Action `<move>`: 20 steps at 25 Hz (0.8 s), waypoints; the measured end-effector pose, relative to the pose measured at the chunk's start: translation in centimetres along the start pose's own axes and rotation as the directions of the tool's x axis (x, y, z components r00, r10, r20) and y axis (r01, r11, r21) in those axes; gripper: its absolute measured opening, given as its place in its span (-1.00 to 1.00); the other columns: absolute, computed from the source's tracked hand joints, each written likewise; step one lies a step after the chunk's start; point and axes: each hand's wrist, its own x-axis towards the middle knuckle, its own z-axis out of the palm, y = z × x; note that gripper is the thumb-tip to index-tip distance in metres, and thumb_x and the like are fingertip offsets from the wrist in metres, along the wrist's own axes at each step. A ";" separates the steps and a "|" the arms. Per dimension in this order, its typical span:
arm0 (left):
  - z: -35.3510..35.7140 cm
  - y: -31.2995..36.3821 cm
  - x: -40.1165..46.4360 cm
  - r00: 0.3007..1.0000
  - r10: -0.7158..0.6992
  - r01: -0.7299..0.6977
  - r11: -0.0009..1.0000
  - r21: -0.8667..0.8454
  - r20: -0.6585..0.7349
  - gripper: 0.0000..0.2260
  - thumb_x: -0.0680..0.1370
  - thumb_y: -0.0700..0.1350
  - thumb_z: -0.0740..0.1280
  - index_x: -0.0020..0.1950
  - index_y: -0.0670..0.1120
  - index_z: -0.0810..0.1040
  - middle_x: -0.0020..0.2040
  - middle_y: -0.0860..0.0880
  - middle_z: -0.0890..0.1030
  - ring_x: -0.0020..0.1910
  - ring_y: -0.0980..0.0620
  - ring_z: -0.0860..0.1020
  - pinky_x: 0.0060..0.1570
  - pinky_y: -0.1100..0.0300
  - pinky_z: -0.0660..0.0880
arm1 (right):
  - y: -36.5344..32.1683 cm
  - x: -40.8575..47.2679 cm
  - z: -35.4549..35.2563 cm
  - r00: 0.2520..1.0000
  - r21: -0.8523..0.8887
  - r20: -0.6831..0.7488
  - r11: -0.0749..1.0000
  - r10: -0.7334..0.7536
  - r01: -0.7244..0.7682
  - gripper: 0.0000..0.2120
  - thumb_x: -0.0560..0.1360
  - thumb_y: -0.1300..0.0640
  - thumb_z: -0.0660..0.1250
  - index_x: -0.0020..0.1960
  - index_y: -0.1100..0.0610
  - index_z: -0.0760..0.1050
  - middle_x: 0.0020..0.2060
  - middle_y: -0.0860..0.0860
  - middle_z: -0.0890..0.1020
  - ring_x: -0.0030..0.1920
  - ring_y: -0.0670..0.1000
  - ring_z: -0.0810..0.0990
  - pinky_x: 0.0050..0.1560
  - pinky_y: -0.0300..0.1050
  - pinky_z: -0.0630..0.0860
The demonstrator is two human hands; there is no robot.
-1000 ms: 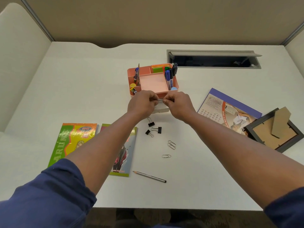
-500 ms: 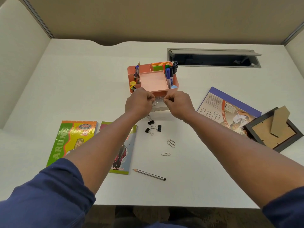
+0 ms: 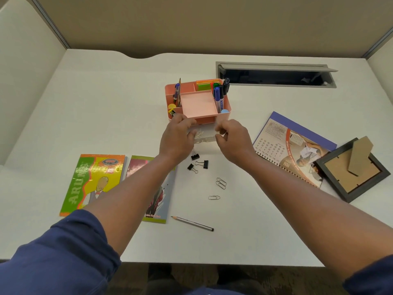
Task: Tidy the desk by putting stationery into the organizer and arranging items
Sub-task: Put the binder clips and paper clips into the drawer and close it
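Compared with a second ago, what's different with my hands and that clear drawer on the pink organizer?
The left hand and right hand were pinched together on a metal paper clip; now they are apart at the sides of the clear plastic drawer, and a clip lies inside it. The pink plastic organizer, black binder clips, loose silver paper clips and grey pencil lie as before.

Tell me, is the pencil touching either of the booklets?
Apart. The head view shows bare white desk between the pencil tip and the nearer booklet.
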 end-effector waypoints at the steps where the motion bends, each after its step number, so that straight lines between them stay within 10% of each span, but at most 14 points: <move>1: 0.1 0.2 -0.7 0.996 0.075 -0.075 0.997 0.002 -0.057 -0.82 0.56 -0.17 0.40 0.16 -0.12 0.62 0.05 -0.04 0.53 -0.05 0.06 0.46 -0.11 0.25 0.40 | 0.2 -0.8 -0.1 1.000 0.013 0.008 0.999 0.030 -0.030 -0.92 0.48 0.24 0.37 -0.06 0.09 0.55 -0.19 -0.08 0.54 -0.23 -0.13 0.47 -0.20 -0.30 0.39; 5: 1.6 1.0 -4.8 0.939 0.181 -0.171 0.983 -0.062 0.293 -0.91 0.51 -0.07 0.47 -0.03 -0.04 0.65 -0.11 0.04 0.53 -0.20 0.09 0.44 -0.15 0.13 0.48 | 1.8 -4.0 0.2 0.921 -0.127 0.343 0.980 0.188 -0.153 -0.95 0.45 0.09 0.46 -0.10 0.03 0.62 -0.19 -0.05 0.65 -0.14 0.00 0.60 -0.07 -0.10 0.54; 8: 3.0 1.2 -7.4 0.741 0.015 -0.075 0.995 0.060 0.671 -0.74 0.42 0.09 0.54 0.03 0.02 0.68 -0.12 0.09 0.55 -0.16 0.08 0.50 -0.17 0.18 0.43 | 2.8 -6.0 1.1 0.821 -0.272 0.499 0.950 0.278 -0.156 -0.78 0.41 -0.04 0.52 -0.06 0.05 0.59 -0.14 -0.06 0.63 -0.08 0.03 0.59 -0.06 -0.08 0.54; 20: 3.9 2.6 -9.0 0.672 -0.123 -0.025 0.982 0.189 0.731 -0.88 0.45 -0.13 0.51 -0.21 -0.01 0.58 -0.13 -0.02 0.68 -0.16 0.00 0.58 -0.19 0.19 0.45 | 3.0 -7.4 1.8 0.811 -0.371 0.511 0.924 0.284 -0.090 -0.87 0.52 0.10 0.39 -0.16 0.11 0.52 -0.14 0.05 0.63 -0.08 0.11 0.57 -0.15 -0.05 0.49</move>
